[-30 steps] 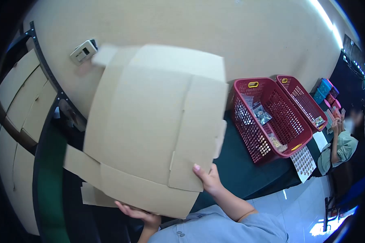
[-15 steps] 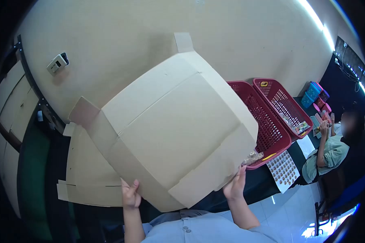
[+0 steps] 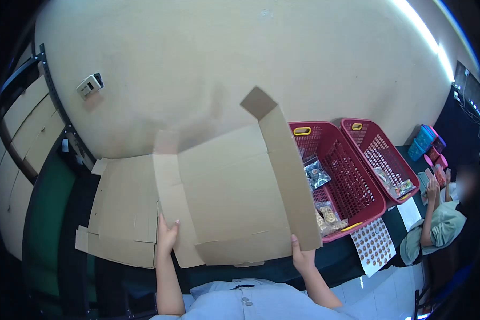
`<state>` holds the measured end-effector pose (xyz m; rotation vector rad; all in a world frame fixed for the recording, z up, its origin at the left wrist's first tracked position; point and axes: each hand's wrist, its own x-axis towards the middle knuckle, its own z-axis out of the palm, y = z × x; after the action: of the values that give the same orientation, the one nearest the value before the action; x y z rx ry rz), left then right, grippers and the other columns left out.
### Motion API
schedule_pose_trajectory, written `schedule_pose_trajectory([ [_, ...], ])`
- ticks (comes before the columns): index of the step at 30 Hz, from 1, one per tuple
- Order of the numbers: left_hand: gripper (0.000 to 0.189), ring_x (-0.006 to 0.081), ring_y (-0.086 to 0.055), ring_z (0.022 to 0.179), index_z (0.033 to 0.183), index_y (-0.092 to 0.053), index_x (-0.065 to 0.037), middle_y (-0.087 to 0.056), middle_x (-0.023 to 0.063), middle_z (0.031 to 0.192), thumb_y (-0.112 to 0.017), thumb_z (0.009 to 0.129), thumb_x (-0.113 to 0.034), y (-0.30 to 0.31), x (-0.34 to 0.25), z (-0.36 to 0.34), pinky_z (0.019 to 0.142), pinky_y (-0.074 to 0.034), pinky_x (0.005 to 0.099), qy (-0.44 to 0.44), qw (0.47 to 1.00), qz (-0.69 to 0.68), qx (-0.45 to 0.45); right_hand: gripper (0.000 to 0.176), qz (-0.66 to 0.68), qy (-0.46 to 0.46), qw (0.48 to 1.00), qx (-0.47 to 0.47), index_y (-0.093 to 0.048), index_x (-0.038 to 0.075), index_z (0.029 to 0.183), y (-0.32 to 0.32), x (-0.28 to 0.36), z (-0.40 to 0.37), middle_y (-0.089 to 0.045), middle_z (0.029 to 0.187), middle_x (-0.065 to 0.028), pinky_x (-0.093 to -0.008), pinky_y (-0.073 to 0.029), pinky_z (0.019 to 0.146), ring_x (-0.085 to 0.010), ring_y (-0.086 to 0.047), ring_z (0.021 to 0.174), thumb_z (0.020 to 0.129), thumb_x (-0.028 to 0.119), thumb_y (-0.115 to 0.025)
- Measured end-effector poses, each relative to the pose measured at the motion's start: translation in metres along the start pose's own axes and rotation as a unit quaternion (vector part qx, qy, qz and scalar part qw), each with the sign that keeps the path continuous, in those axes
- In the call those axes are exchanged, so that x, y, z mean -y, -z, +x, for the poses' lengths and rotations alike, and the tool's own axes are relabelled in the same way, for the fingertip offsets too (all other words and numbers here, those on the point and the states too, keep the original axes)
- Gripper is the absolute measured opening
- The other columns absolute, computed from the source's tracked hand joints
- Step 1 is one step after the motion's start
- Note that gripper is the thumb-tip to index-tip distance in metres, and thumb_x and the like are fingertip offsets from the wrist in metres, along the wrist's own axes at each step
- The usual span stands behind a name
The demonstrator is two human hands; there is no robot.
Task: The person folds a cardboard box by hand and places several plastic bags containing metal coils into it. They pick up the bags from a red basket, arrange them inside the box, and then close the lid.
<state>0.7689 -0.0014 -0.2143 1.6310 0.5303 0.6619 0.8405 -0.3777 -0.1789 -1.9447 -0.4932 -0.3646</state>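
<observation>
In front of me I hold a large cardboard sheet, creased and with a flap standing up at its right side. My left hand grips its left edge, thumb toward me and the other fingers hidden behind. My right hand is closed on the lower right edge, near the bent flap. To the left, a second flattened cardboard piece lies on the dark table, close beside my left hand. The held sheet's far left edge looks blurred.
Two red plastic baskets stand at the right, with packaged items inside. A sheet of round stickers lies by them. Farther right sits another person near stacked blue and pink containers. A metal shelf rack stands left.
The held cardboard has turned and lowered from a slanted pose, with its right flap now folded upward. More of the baskets and their contents shows.
</observation>
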Motion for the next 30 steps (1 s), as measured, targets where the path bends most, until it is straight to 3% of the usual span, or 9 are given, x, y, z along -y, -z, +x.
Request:
schedule_pose_trajectory([
  [6, 0.044, 0.0328, -0.054, 0.107, 0.122, -0.037, 0.004, -0.055, 0.0235, 0.113, -0.054, 0.082, -0.002, -0.013, 0.029, -0.022, 0.090, -0.041, 0.0363, 0.047, 0.974, 0.218, 0.036, 0.034, -0.011, -0.026, 0.987, 0.158, -0.053, -0.003, 0.110, -0.011, -0.022, -0.014, -0.055, 0.109, -0.0252, -0.0418, -0.041, 0.087, -0.0410, -0.051, 0.103, 0.089, 0.023, -0.052],
  [9, 0.045, 0.0376, -0.054, 0.103, 0.122, -0.037, 0.004, -0.056, 0.0255, 0.109, -0.054, 0.081, -0.002, -0.009, 0.064, -0.025, 0.088, -0.043, 0.0389, 0.045, 0.967, 0.250, 0.031, 0.040, -0.070, -0.220, 0.927, 0.295, -0.053, -0.001, 0.113, -0.023, -0.061, -0.035, -0.054, 0.108, -0.0266, -0.0415, -0.042, 0.087, -0.0402, -0.052, 0.102, 0.088, 0.030, -0.052],
  [14, 0.048, 0.0400, -0.044, 0.115, 0.123, -0.038, 0.002, -0.046, 0.0266, 0.122, -0.053, 0.078, -0.001, -0.009, 0.118, -0.033, 0.097, -0.036, 0.0428, 0.019, 0.964, 0.265, -0.032, 0.051, -0.058, -0.107, 0.949, 0.290, -0.043, 0.001, 0.124, -0.063, -0.156, -0.070, -0.046, 0.116, -0.0270, -0.0390, -0.039, 0.093, -0.0398, -0.048, 0.108, 0.085, 0.031, -0.056],
  [16, 0.051, 0.0404, -0.032, 0.124, 0.126, -0.039, 0.000, -0.038, 0.0257, 0.130, -0.054, 0.078, -0.006, -0.029, 0.119, -0.049, 0.104, -0.024, 0.0484, -0.111, 0.884, 0.452, -0.056, 0.060, -0.130, -0.233, 0.958, 0.109, -0.036, 0.002, 0.130, -0.079, -0.199, -0.094, -0.046, 0.112, -0.0255, -0.0392, -0.038, 0.095, -0.0375, -0.049, 0.104, 0.082, 0.030, -0.060],
  [17, 0.052, 0.0400, -0.029, 0.126, 0.127, -0.039, -0.002, -0.037, 0.0245, 0.130, -0.055, 0.078, -0.009, -0.037, 0.121, -0.058, 0.105, -0.021, 0.0505, -0.123, 0.878, 0.463, 0.029, 0.070, -0.171, -0.279, 0.938, 0.117, -0.026, 0.005, 0.136, -0.084, -0.240, -0.112, -0.054, 0.093, -0.0158, -0.0337, -0.049, 0.079, -0.0294, -0.052, 0.095, 0.080, 0.025, -0.063],
  [21, 0.055, 0.0374, -0.029, 0.126, 0.126, -0.042, -0.008, -0.040, 0.0206, 0.127, -0.060, 0.076, -0.018, -0.074, 0.120, -0.116, 0.106, -0.017, 0.0523, -0.099, 0.874, 0.442, 0.176, 0.067, 0.069, -0.489, 0.864, 0.105, -0.034, 0.004, 0.132, -0.053, -0.215, -0.094, -0.056, 0.090, -0.0102, -0.0324, -0.049, 0.077, -0.0234, -0.052, 0.097, 0.077, 0.022, -0.066],
  [24, 0.057, 0.0355, -0.037, 0.121, 0.124, -0.047, -0.011, -0.047, 0.0167, 0.119, -0.067, 0.071, -0.020, -0.077, 0.100, -0.133, 0.103, -0.024, 0.0506, -0.049, 0.855, 0.441, 0.269, 0.065, -0.166, -0.257, 0.939, 0.160, -0.037, 0.004, 0.130, -0.048, -0.234, -0.100, -0.056, 0.092, -0.0134, -0.0342, -0.045, 0.083, -0.0262, -0.053, 0.095, 0.076, 0.022, -0.067],
  [28, 0.042, 0.0301, -0.055, 0.093, 0.106, -0.057, -0.010, -0.057, 0.0106, 0.091, -0.070, 0.066, -0.009, -0.063, 0.093, -0.131, 0.081, -0.043, 0.0417, -0.041, 0.875, 0.379, 0.299, 0.061, -0.232, -0.208, 0.936, 0.164, -0.043, 0.003, 0.126, -0.058, -0.232, -0.103, -0.055, 0.097, -0.0166, -0.0356, -0.041, 0.087, -0.0288, -0.052, 0.095, 0.074, 0.023, -0.068],
  [30, 0.022, 0.0294, -0.058, 0.085, 0.088, -0.061, -0.007, -0.058, 0.0110, 0.082, -0.067, 0.067, -0.005, -0.059, 0.093, -0.138, 0.072, -0.047, 0.0377, -0.038, 0.841, 0.366, 0.397, 0.061, -0.098, -0.331, 0.928, 0.144, -0.040, 0.000, 0.127, -0.056, -0.200, -0.088, -0.047, 0.111, -0.0250, -0.0394, -0.038, 0.093, -0.0354, -0.046, 0.106, 0.077, 0.026, -0.065],
])
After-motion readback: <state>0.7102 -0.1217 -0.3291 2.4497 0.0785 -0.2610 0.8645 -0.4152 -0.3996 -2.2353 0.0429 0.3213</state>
